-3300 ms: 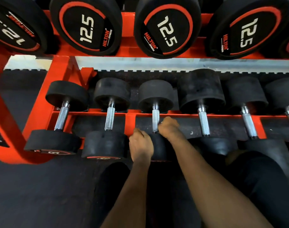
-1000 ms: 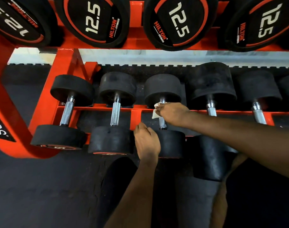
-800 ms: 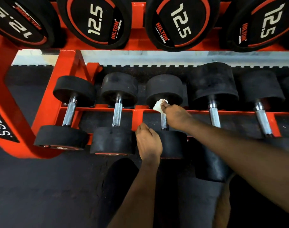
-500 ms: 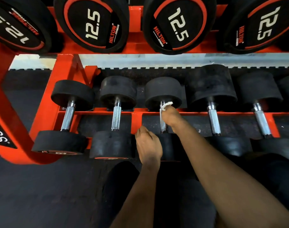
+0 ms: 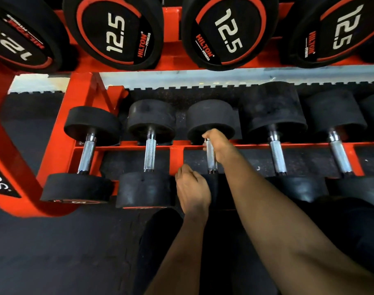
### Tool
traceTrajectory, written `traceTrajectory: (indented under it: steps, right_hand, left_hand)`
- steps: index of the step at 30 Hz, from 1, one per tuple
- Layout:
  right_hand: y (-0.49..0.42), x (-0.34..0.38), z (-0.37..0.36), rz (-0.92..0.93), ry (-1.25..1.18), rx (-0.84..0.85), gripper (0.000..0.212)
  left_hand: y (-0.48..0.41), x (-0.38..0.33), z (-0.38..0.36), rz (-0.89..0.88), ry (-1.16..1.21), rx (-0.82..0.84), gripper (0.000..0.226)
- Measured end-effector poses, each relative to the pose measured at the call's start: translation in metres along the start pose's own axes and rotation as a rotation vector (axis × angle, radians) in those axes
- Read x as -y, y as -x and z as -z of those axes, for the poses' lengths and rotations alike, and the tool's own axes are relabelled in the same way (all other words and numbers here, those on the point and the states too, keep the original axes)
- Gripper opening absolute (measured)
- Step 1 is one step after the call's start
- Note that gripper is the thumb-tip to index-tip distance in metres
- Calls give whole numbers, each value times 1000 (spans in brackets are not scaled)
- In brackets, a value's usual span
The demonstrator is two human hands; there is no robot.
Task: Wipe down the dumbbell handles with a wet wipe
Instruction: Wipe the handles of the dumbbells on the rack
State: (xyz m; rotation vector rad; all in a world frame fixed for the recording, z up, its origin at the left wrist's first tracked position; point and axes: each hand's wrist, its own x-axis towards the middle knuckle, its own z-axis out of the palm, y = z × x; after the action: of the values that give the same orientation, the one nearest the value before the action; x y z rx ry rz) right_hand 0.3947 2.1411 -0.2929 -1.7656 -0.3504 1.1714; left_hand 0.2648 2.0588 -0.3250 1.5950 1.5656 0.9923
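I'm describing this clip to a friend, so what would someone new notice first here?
The big black dumbbell ends marked 12.5 along the top shelf of the red rack catch the eye first. Below, the right hand grips the chrome handle of the third dumbbell from the left, while the left hand holds its near head.

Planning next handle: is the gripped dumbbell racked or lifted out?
Racked: the dumbbell lies across the orange rail, in line with the next dumbbell.

Orange rack (image 5: 60, 133) w/ black dumbbells (image 5: 149, 154) on lower tier.
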Motion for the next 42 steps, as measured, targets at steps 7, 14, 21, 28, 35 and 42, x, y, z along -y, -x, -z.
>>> traceTrajectory:
  steps: [7,14,21,28,35,42]
  right_hand:
    - [-2,-15,20,-140,299,139,21]
    - [0,-16,8,20,158,10,28]
    - [13,-23,23,12,424,0,35]
    - [24,-27,19,-13,652,115,30]
    - [13,-18,9,1,144,116,19]
    - [6,-38,30,-144,505,250,40]
  left_hand:
    - [-2,7,-4,18,-1,0,14]
    - [-2,7,-3,8,-13,2,15]
    - [-3,9,-5,8,-13,-6,11]
    - [-3,9,-4,23,-2,-10,15]
    - [-3,7,-4,46,9,-12,14]
    - [-5,11,-8,96,24,-33,19]
